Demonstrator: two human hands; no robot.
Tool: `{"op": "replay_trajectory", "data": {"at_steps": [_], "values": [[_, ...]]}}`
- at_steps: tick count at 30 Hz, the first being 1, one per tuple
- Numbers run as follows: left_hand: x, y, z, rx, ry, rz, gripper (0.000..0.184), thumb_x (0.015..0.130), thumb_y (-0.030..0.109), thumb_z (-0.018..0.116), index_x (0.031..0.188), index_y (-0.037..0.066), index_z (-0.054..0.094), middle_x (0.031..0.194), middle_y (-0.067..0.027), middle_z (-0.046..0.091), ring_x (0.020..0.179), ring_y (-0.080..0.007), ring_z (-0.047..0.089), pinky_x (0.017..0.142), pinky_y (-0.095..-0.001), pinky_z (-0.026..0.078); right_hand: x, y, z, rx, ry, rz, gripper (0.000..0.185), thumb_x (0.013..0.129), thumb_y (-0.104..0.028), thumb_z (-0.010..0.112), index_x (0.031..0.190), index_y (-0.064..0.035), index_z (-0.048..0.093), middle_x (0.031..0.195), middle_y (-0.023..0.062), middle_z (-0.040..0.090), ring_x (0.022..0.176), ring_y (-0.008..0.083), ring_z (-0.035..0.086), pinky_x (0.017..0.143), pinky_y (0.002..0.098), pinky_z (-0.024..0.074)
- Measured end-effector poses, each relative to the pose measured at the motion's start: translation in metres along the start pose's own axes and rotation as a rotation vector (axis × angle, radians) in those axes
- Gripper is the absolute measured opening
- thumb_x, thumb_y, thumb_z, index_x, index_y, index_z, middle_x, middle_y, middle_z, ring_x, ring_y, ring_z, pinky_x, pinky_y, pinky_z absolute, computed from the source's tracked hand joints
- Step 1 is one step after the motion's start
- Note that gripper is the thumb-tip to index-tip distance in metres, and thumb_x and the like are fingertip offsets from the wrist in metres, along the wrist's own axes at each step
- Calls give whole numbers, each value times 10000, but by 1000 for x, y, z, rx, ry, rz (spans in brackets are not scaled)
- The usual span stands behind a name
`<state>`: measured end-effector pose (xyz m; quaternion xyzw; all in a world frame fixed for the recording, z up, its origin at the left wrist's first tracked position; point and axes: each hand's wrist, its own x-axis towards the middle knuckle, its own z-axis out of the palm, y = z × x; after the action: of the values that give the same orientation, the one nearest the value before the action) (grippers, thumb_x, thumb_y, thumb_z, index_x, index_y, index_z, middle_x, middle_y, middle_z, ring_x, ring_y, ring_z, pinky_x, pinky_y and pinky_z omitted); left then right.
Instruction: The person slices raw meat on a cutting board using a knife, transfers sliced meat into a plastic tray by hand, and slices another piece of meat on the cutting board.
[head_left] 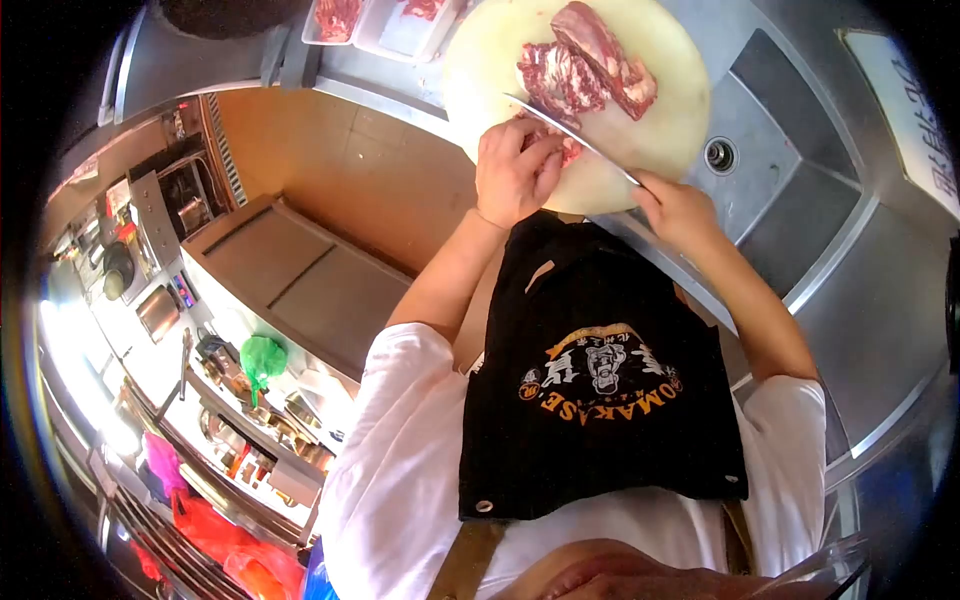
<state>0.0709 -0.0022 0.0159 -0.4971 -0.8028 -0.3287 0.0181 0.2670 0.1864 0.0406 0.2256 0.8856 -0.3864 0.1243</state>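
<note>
Over pale round board (480, 60), right fingers (650, 195) wrapped around knife (578, 138); left fingers (528, 150) curled, pinning meat (571, 152)

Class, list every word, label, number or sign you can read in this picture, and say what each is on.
"OMAKASE": yellow letters on the black apron.
Other characters and small lettering on the apron: too small or blurred to read surely.
Dark characters on the white panel: sideways, warped near the edge, not surely readable.
Any lettering in the background: too small or blurred.
</note>
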Motion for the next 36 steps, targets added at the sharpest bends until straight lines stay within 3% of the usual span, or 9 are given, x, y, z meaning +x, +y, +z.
{"op": "replay_trajectory", "data": {"at_steps": [7, 13, 15, 21, 27, 28, 31, 34, 36], "values": [[0, 0, -6, 2, -52, 28, 246, 793, 152, 769, 1034, 117, 734, 1106, -60, 651, 1051, -302, 611, 952, -422, 448, 14, -13, -14, 67, 190, 19, 311, 1022, -393, 579, 1241, -214, 708, 1028, 134, 751, 912, 373, 720, 757, 472, 565], [-6, -4, 3, 93, -42, 24, 222, 768, 178, 794, 979, 129, 745, 1010, -44, 633, 985, -287, 590, 910, -416, 449, -55, -42, -50, -30, 32, -57, 315, 1021, -282, 622, 1319, -193, 676, 1082, 155, 749, 919, 359, 729, 762, 442, 574], [-2, -6, 3, 77, -31, 47, 198, 759, 185, 801, 943, 136, 747, 981, -41, 621, 947, -285, 575, 891, -414, 449, -61, -44, -53, -92, -21, 23, 303, 1026, -288, 611, 1307, -198, 678, 1075, 144, 752, 913, 361, 728, 754, 460, 570], [1, -7, 2, 40, -29, 58, 180, 743, 196, 810, 902, 140, 746, 979, -36, 630, 945, -275, 582, 872, -400, 444, 11, -63, -35, -57, -128, 16, 309, 1040, -315, 580, 1323, -214, 657, 997, 144, 750, 873, 383, 716, 735, 510, 548], [1, -9, 7, 45, -2, 71, 154, 719, 177, 803, 859, 143, 750, 991, -32, 652, 933, -264, 590, 852, -387, 439, -30, -38, -40, 12, -88, 31, 323, 1038, -343, 577, 1301, -176, 664, 991, 165, 744, 905, 405, 709, 766, 502, 557], [3, -8, 6, 33, 12, 68, 143, 715, 164, 797, 849, 142, 749, 982, -30, 653, 930, -260, 592, 851, -386, 439, -36, -35, -40, 47, 20, -58, 330, 1039, -358, 573, 1284, -162, 673, 1000, 174, 739, 917, 404, 710, 780, 498, 559], [3, -7, 6, 15, 21, 87, 135, 709, 140, 786, 838, 140, 750, 973, -26, 656, 926, -254, 593, 850, -384, 439, 4, -44, -30, -2, -110, 24, 336, 1039, -371, 575, 1286, -166, 676, 1008, 175, 740, 920, 395, 715, 779, 495, 560], [-1, -7, 2, 34, -2, 90, 151, 702, 124, 780, 851, 140, 759, 978, -25, 659, 927, -248, 593, 847, -381, 440, 36, -47, -10, -24, -92, -36, 336, 1037, -374, 580, 1278, -162, 678, 994, 178, 738, 910, 395, 715, 775, 494, 557], [3, -5, 4, 34, 9, 72, 195, 690, 119, 777, 883, 142, 775, 1000, -20, 665, 944, -243, 596, 852, -381, 447, 4, -37, -19, 6, -96, 14, 316, 1039, -370, 563, 1267, -181, 676, 968, 174, 737, 874, 409, 709, 746, 520, 553]]}}
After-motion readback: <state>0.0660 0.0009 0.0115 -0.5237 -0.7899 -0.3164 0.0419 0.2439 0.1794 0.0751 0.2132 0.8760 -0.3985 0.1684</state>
